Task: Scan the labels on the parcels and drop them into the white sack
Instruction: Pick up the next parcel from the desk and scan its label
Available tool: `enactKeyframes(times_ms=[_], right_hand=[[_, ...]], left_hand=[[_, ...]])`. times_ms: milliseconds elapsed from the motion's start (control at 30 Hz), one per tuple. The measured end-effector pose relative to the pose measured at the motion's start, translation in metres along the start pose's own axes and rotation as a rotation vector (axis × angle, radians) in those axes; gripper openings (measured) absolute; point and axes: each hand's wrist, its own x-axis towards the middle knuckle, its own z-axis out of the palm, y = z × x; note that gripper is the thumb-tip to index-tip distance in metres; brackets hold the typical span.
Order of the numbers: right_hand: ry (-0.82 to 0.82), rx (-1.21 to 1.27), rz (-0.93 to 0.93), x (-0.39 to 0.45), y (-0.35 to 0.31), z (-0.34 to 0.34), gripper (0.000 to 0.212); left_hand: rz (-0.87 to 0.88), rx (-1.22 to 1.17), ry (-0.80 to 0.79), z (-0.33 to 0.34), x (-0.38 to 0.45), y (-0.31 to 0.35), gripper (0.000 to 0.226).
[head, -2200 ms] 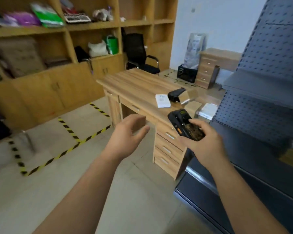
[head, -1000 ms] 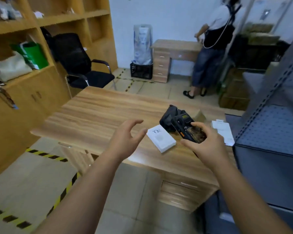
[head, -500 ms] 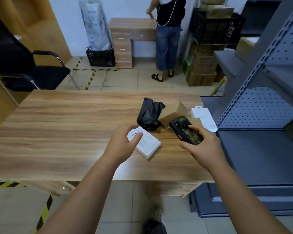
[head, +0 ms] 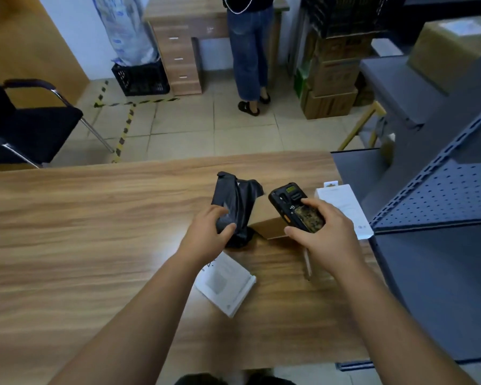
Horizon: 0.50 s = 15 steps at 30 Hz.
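Note:
On the wooden desk (head: 81,245) lie several parcels. My left hand (head: 208,232) grips a black plastic-wrapped parcel (head: 238,198) near the desk's right end. My right hand (head: 322,237) holds a black handheld scanner (head: 295,207), thumb on its keys, above a brown cardboard box (head: 267,220). A white box parcel (head: 225,284) lies under my left forearm. Another flat white parcel (head: 345,207) sits at the desk's right edge. No white sack is in view.
Grey metal shelving (head: 439,218) stands close on the right. A person (head: 250,45) stands at a small drawer desk (head: 184,43) behind. A black chair (head: 25,126) is at the left. Stacked cartons (head: 331,79) and a black crate (head: 142,79) sit on the floor.
I have walked up to the desk. My left hand passed over the white box and took hold of the black parcel; my right hand brought the scanner forward over the brown box.

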Motion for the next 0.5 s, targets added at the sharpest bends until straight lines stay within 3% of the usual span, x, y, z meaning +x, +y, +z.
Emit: enactKeyframes(times_ms=[233, 500], right_hand=[[0.022, -0.014, 0.056, 0.032, 0.004, 0.015, 0.063], [0.075, -0.024, 0.114, 0.05, -0.007, 0.038, 0.063]], left_hand=[[-0.042, 0.306, -0.203, 0.049, 0.06, -0.035, 0.069], [-0.074, 0.384, -0.132, 0.023, 0.1, -0.091, 0.059]])
